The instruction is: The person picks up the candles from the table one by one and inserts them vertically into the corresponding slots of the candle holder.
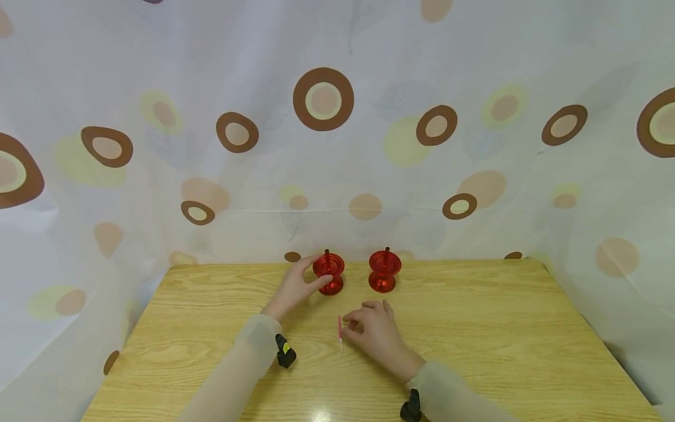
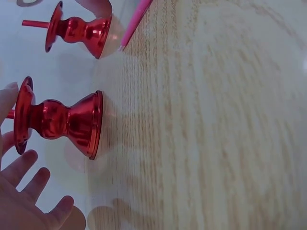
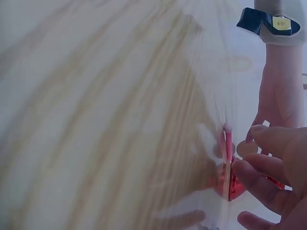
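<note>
Nearest the head camera, two black wrist-mounted units sit on the pale sleeves: one on the right wrist (image 1: 411, 406) at the bottom edge and one on the left wrist (image 1: 285, 351), the latter carrying a small yellow label whose writing is too small to read. Right hand (image 1: 377, 334) rests low over the wooden table (image 1: 474, 340), with thumb and forefinger pinching the upper end of a thin pink candle (image 1: 340, 333); the remaining fingers are loosely curled beside them. Long axis of the candle runs almost straight away from the person in the head view, its lower tip pointing back toward the near table edge; whether that tip touches the wood cannot be told. Left hand (image 1: 296, 288) lies farther out, fingers straight and slightly spread, with the forefinger near the rim and the thumb against the stem of the left red candle holder (image 1: 329, 274). That holder stands upright on its base, its central spike pointing up. Right red candle holder (image 1: 384, 271), of the same hourglass shape, stands upright just beside it, the two apart and both close to the far table edge. Behind the table hangs a white curtain (image 1: 369, 176) printed with brown and cream rings; no brand marks are legible on any item.
</note>
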Demonstrator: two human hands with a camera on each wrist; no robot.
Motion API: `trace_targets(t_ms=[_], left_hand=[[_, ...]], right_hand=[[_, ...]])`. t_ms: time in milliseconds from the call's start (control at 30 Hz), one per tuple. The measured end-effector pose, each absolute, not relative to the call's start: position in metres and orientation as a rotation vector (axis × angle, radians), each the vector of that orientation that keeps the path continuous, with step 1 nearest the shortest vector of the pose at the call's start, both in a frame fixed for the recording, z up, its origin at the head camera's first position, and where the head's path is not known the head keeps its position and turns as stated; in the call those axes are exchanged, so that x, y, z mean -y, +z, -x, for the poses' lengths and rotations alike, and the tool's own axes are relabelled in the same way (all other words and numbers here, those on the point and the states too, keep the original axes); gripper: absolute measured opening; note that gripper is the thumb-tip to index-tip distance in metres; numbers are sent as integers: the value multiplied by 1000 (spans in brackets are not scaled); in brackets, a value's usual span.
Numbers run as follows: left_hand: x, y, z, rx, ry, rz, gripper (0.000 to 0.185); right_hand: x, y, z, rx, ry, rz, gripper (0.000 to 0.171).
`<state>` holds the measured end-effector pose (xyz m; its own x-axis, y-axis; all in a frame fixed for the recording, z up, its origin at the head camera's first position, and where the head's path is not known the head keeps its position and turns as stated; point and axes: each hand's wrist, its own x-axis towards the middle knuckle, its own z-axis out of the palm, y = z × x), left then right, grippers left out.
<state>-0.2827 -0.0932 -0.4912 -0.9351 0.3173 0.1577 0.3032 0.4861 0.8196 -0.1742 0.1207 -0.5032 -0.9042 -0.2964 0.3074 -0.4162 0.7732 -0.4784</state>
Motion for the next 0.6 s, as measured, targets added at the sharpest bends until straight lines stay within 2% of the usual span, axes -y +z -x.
trace_targets(t_ms=[433, 600], left_hand=[[92, -496, 284, -2671, 1506, -568, 66], [92, -496, 285, -2670, 1517, -592, 66]], right_hand=[[-111, -501, 174, 2824, 781, -507, 13], [-109, -501, 173, 2849, 751, -496, 19]])
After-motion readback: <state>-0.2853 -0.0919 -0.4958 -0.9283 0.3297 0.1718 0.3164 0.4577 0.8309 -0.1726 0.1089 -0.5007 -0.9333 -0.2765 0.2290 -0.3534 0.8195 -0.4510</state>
